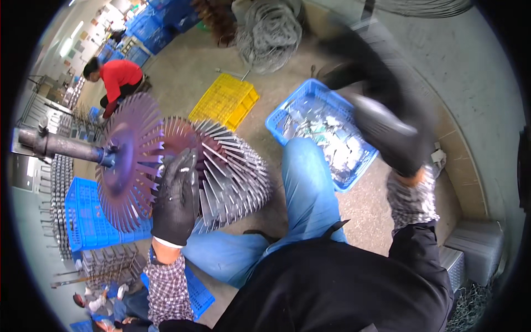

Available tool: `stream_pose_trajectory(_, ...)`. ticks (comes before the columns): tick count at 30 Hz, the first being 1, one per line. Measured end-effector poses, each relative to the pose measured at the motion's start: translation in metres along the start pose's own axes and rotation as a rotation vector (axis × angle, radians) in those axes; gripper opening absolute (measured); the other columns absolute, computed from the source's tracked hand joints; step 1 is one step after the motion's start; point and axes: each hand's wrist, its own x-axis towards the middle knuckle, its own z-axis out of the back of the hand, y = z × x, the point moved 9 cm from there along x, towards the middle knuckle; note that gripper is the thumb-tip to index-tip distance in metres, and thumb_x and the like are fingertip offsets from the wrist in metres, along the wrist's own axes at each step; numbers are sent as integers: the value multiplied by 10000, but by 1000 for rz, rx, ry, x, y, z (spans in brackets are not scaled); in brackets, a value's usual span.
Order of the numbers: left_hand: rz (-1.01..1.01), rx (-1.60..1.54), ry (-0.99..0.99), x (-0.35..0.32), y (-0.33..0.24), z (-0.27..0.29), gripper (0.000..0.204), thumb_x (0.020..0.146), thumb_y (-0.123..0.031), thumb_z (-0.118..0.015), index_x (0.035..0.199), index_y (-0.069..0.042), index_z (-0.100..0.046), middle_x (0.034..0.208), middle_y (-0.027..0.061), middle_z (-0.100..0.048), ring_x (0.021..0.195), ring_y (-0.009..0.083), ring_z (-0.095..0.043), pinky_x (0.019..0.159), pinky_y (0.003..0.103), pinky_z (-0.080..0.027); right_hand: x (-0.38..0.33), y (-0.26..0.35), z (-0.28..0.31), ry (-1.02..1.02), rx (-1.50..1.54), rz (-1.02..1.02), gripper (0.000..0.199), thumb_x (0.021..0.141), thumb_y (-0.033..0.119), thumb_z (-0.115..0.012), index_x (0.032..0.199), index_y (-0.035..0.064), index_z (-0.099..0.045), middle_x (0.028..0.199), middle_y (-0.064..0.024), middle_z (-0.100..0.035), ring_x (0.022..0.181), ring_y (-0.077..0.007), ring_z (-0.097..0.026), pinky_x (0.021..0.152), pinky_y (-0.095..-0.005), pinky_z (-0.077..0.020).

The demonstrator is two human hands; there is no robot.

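Slotted disc (130,155), just beside left fingers (185,166), right hand (406,141) blurred, cannot tell either fingers' grip

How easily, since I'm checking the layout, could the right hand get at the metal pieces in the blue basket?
Probably yes: the right hand appears beside the open-topped blue basket, and the metal pieces lie uncovered. A knee overlaps only part of its near side. Blur hides whether the hand holds anything.

A workshop: wire coil (269,39), slotted disc (130,163) on a shaft (72,146), blue crate (275,130) of probably metal pieces (343,155).
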Motion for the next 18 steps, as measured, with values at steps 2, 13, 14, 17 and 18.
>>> stream_pose_trajectory(2,-13,61,17,-8,1,0,392,1106,-139,-594,1474,-12,-632,1529,134,-625,1309,306,-650,1199,439,-455,-24,7,39,3,18,-10,529,1066,232,-717,1537,24,-597,1375,-170,-732,1138,-242,-754,987,-321,-615)
stream_pose_trajectory(13,55,-140,-68,-13,-14,19,414,1044,-91,-629,1451,-27,-669,1466,146,-674,1299,327,-658,1177,433,-484,-27,49,11,21,42,109,488,1084,252,-678,1511,24,-617,1343,-154,-741,1105,-241,-747,966,-327,-607)
stream_pose_trajectory(14,56,-124,-64,-16,-21,25,416,1038,-92,-636,1447,-29,-673,1464,147,-674,1298,329,-659,1175,436,-485,-32,53,14,13,27,114,484,1085,254,-675,1508,24,-619,1340,-153,-741,1102,-240,-746,965,-328,-606)
stream_pose_trajectory(17,-41,9,-85,-31,-54,53,419,1016,-109,-651,1423,-19,-686,1401,155,-696,1274,367,-672,1116,461,-523,-36,60,23,-13,-25,127,475,1090,259,-664,1501,24,-624,1331,-149,-744,1093,-240,-744,959,-330,-604)
stream_pose_trajectory(18,-70,219,-7,-44,-71,64,396,994,-92,-661,1377,3,-699,1327,185,-716,1195,393,-695,1031,481,-557,-35,64,21,-23,-46,132,472,1091,261,-661,1499,25,-626,1329,-147,-744,1090,-240,-744,957,-330,-603)
